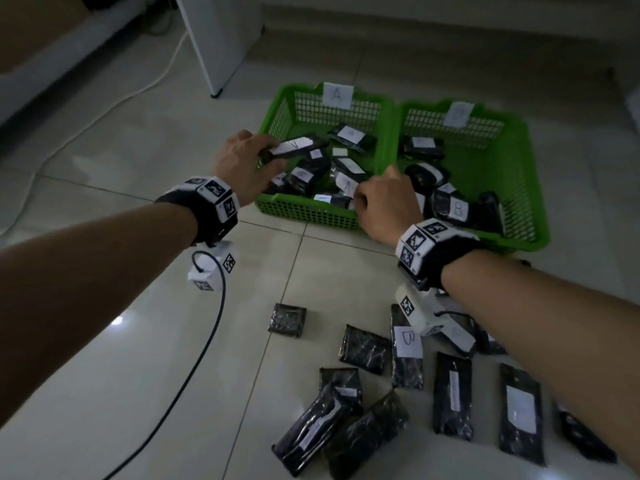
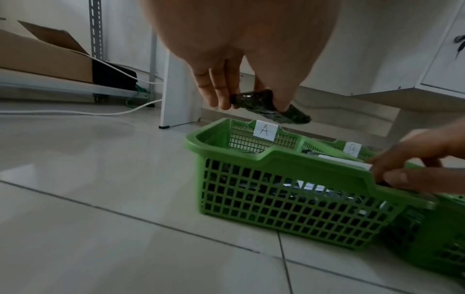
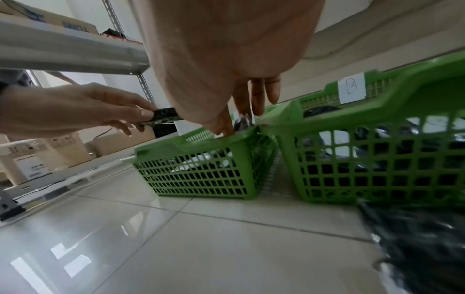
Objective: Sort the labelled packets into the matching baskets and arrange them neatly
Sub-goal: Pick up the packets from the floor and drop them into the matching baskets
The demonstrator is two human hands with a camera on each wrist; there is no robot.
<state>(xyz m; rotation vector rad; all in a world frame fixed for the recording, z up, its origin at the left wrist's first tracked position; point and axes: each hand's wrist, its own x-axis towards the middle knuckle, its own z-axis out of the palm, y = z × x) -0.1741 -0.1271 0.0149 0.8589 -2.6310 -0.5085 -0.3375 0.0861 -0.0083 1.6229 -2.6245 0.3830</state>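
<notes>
Two green baskets stand side by side on the tiled floor: basket A on the left and basket B on the right, each with several black packets inside. My left hand holds a black packet with a white label just above basket A's left side; the left wrist view shows that packet pinched between fingers and thumb. My right hand is at basket A's near right corner, fingers curled on a white-labelled packet that lies against the rim.
Several loose black packets lie on the floor in front of me, one labelled B. A black cable hangs from my left wrist. A white furniture leg stands behind basket A. A cardboard box sits on a low shelf.
</notes>
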